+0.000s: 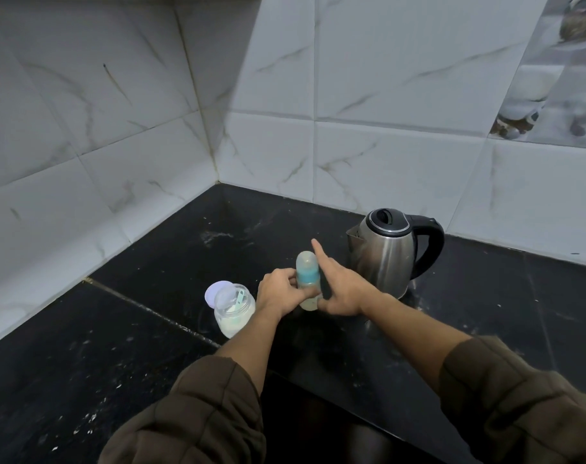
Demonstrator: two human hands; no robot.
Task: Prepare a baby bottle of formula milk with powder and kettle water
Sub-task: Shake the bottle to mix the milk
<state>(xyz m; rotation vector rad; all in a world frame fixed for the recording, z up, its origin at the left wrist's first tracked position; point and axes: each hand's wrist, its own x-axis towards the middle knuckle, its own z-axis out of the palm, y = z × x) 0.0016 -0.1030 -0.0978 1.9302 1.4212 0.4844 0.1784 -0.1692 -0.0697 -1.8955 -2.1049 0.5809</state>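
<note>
The baby bottle (307, 279) stands upright on the table (151, 346), grasped between left hand (280, 293) and right hand (338, 289), whose forefinger points away from it

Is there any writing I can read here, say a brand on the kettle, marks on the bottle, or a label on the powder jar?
None can be read.
Kettle: plain steel body, no brand or lettering visible.
Baby bottle: blurred and partly covered by both hands; any marks cannot be made out.
Powder jar: no label visible.
Wall tiles: veining and a picture pattern only, no words.
</note>
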